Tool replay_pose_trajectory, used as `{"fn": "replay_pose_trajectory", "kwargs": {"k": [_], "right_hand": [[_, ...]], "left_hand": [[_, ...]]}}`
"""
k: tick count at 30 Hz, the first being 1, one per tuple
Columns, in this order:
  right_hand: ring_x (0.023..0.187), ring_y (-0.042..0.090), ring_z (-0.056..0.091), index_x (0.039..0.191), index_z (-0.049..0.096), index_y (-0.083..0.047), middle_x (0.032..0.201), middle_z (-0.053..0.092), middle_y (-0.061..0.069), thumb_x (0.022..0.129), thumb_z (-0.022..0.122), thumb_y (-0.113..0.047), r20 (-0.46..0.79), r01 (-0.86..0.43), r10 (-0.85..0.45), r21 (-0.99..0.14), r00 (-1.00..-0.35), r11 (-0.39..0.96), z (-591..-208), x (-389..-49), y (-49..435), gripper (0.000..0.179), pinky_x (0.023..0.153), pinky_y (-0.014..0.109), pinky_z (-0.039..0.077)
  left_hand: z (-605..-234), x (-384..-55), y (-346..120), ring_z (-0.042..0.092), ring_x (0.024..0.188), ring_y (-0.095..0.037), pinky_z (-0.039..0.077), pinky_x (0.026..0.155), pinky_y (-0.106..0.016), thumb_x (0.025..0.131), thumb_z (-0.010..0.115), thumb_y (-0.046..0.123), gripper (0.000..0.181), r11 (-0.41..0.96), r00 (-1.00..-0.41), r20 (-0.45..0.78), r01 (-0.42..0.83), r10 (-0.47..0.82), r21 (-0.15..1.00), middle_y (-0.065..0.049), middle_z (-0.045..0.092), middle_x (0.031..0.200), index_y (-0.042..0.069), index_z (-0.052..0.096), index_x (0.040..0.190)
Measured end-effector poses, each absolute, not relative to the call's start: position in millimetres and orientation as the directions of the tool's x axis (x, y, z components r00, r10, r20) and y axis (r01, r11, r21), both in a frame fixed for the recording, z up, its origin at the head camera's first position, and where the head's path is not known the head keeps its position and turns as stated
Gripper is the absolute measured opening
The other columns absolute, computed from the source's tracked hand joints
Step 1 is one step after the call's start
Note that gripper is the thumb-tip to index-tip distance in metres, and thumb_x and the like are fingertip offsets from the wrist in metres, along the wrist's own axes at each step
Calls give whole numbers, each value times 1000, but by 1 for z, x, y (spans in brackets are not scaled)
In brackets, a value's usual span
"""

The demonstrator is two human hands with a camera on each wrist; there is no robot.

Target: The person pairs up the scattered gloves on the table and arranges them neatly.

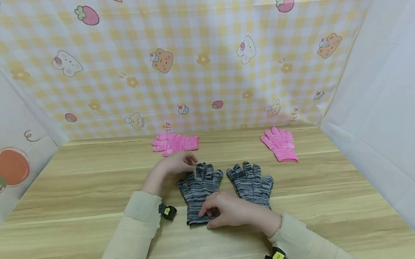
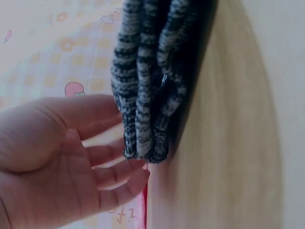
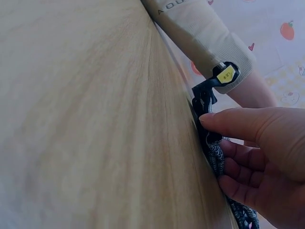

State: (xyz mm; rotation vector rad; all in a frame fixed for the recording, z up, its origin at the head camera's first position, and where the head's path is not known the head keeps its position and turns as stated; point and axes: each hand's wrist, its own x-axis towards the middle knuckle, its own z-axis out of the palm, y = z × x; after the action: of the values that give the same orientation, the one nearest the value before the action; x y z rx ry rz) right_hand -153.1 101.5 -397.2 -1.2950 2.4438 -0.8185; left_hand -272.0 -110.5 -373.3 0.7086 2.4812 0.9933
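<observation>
A striped grey-and-black knitted glove (image 1: 201,185) lies on the table with its fingers pointing away from me. My left hand (image 1: 178,163) is at its fingertips, fingers loosely bent; in the left wrist view, the left hand (image 2: 71,143) has its fingertips right at the glove's finger ends (image 2: 143,119). Over the cuff is my right hand (image 1: 233,210), its fingers bent and spread from the thumb. In the right wrist view the right hand (image 3: 267,152) has its thumb by the dark cuff edge (image 3: 200,107). Beside it lies a matching grey glove (image 1: 251,183), partly hidden by the right wrist.
Behind the left hand, a pink glove (image 1: 175,142) lies near the table's back edge. Another pink glove (image 1: 280,143) is at the back right. A checked cloth (image 1: 201,56) hangs along the far side of the wooden table (image 1: 330,217).
</observation>
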Motion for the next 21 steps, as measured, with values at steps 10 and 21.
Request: {"fn": "replay_pose_trajectory", "kwargs": {"k": [10,21], "right_hand": [[81,3,49,105,70,-14,86,56,-11,82,76,-15,32,-671,-822,-598,-568,440,-397,-154,100,23,71,16,43],[80,3,49,105,71,-14,85,55,-12,82,77,-15,48,-680,-824,-593,-564,430,-399,-153,101,23,70,16,43]], "left_hand": [[-372,-273,-106,57,107,-23,49,87,-35,94,57,5,19,513,-704,-100,406,704,756,-8,64,113,4,67,111],[-373,-274,-106,57,107,-22,48,90,-35,95,56,6,24,506,-672,-95,449,735,736,-9,64,115,-1,67,114]]}}
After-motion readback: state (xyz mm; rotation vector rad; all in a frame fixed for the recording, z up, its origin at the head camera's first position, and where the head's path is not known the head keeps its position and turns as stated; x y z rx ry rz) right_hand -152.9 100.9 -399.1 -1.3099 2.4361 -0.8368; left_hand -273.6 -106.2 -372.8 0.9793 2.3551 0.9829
